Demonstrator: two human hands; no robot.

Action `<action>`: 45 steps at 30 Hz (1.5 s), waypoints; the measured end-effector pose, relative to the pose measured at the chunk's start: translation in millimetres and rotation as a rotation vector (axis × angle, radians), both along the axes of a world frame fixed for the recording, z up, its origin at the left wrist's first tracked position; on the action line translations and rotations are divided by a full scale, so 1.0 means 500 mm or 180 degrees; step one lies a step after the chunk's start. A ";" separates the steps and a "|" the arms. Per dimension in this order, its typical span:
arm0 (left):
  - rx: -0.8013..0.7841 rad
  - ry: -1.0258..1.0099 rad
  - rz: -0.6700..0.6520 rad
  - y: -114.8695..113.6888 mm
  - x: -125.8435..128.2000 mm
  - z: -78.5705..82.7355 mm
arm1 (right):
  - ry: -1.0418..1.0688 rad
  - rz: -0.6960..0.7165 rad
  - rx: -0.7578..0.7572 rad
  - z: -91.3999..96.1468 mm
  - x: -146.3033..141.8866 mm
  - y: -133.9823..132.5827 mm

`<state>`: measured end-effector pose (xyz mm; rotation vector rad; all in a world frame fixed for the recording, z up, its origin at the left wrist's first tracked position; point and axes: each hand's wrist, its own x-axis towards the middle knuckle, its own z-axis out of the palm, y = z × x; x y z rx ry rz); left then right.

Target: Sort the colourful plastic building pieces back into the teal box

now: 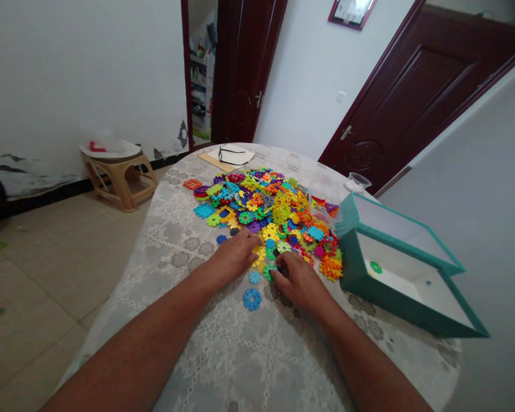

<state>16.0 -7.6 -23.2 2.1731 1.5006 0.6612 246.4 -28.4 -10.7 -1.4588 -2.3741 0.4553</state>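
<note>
A big heap of colourful plastic snowflake discs covers the middle of the table. At its near edge my left hand has its fingers bent round a yellow snowflake disc, partly hidden by them. Opposite, my right hand is curled, thumb and fingertips at a green snowflake disc. Between both hands lie small loose discs. Closer to me, a light blue disc and a larger blue disc lie flat on the patterned tablecloth.
On the right stands an open teal box with a green disc inside. Glasses rest on papers at the far edge. A clear plastic cup is at the back right. A stool stands left of the table.
</note>
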 end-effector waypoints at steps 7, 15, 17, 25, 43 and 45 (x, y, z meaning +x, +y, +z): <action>-0.0086 0.0372 -0.0302 -0.003 0.000 -0.008 | -0.0215 -0.0052 -0.0106 -0.001 -0.007 -0.009; -0.0294 0.0388 -0.0308 -0.013 0.005 0.023 | -0.0149 0.0151 -0.0229 0.013 -0.027 -0.016; -0.0316 0.0355 -0.0339 -0.014 0.004 0.022 | -0.0141 0.0229 -0.0261 0.016 -0.029 -0.016; -0.0357 0.0130 -0.0405 -0.015 0.007 0.020 | 0.0032 0.0311 -0.0472 0.026 -0.020 -0.014; -0.0704 -0.0525 -0.0613 -0.022 0.021 0.052 | 0.1537 -0.0112 -0.0635 -0.006 -0.023 -0.003; -0.0864 -0.0562 -0.0713 -0.022 0.023 0.055 | 0.1482 -0.0152 -0.0504 -0.002 -0.028 -0.006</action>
